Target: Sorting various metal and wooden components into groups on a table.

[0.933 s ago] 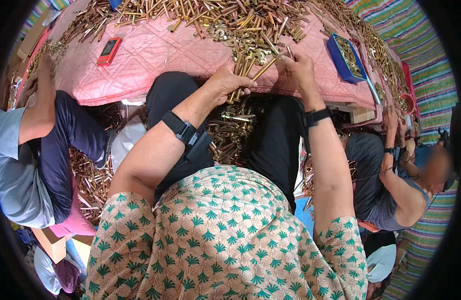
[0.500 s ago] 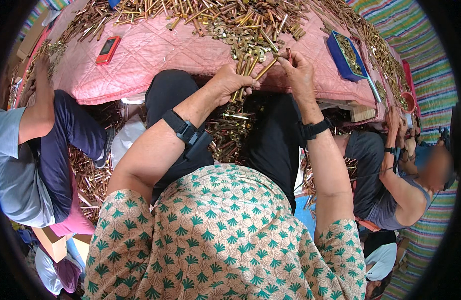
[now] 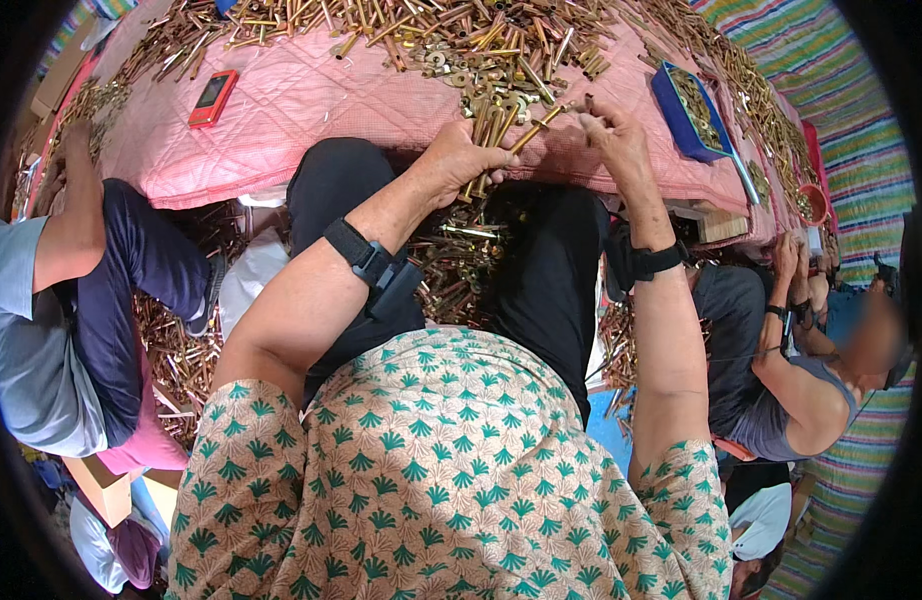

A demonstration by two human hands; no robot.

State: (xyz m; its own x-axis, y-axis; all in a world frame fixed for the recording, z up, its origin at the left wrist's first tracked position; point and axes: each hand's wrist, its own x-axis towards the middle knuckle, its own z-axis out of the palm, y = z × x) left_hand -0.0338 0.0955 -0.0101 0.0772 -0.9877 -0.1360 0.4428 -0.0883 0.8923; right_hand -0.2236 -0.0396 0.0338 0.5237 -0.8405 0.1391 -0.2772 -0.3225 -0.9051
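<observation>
Steadying the slim, brass-coloured metal tubes [image 3: 533, 132] is best done firmly; they are clasped in the left hand [image 3: 465, 161] near pink quilted cloth [image 3: 311, 110]. Whether anything is pinched in the right hand [image 3: 619, 146], its fingers curled, cannot be told. Reach is obstructed by flat metallic washers [image 3: 464, 80]; a rectangular blue tray [image 3: 665, 110] stands rightward.

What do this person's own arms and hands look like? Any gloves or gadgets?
The left hand and right hand wear no gloves. The left wristband and right wristband are black; the left has a dark, boxy attachment. The short beige sleeves carry green fan-shaped motifs.
</observation>
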